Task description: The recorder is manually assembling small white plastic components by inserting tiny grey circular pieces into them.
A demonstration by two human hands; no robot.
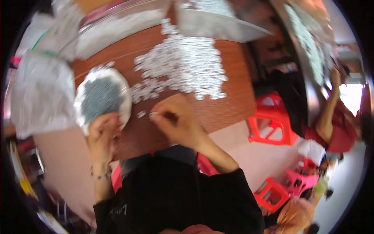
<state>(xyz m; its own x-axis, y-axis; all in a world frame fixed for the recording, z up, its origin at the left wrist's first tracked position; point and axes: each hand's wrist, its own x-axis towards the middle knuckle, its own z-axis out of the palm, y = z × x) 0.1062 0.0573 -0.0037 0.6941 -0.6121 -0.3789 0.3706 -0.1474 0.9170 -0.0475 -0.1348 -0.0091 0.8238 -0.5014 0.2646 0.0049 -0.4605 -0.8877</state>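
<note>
My left hand (103,132) is at the near rim of a round white plate (126,105), fingers drawn together; what they hold, if anything, cannot be made out. A heap of tiny grey parts (102,95) fills the plate. Over the brown table my right hand (181,123) pinches a small white piece (153,115) between thumb and forefinger. Another small white piece (141,114) lies on the wood between my hands. Beyond the right hand spreads a large pile of similar white pieces (183,64), blurred in the picture.
The brown table (230,113) ends close to my body. Clear plastic bags (43,93) hang at its left. A pale sheet-like tray (222,25) with more white pieces is at the back. Red stools (272,121) stand to the right, where other people (331,128) sit.
</note>
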